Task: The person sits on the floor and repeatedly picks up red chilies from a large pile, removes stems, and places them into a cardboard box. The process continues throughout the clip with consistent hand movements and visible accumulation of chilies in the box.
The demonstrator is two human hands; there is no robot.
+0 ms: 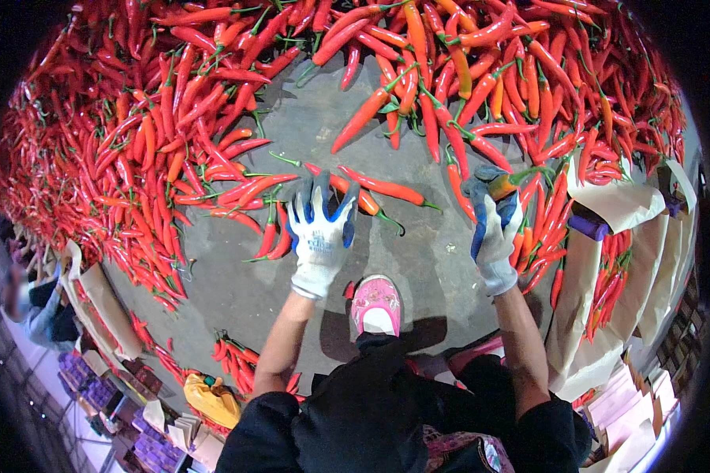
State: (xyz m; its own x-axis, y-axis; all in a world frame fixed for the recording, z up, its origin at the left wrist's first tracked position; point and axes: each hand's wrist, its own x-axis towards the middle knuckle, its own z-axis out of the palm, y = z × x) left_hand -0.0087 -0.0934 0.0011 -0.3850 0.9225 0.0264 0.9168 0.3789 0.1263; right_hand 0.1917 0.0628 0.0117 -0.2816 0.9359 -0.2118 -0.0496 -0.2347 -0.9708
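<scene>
My left hand [320, 233], in a white knit glove with blue coating, reaches over the grey floor with its fingers spread. By its fingertips lies a red chili pepper [367, 203], partly behind the fingers; a second red chili [384, 185] is just to the right. My right hand [494, 222], gloved alike, grips a greenish-orange chili [502, 187] between thumb and fingers, its green stem pointing right. Large heaps of red chilies [136, 130] spread on the left and across the top, and more chilies [544, 207] lie beside my right hand.
Paper-lined containers [618, 204] holding chilies stand at the right, a purple roll [589, 226] on one edge. A pink shoe [377, 304] is below my hands. At lower left are a yellow bag [212, 400], purple stacks [157, 443] and another person [41, 307].
</scene>
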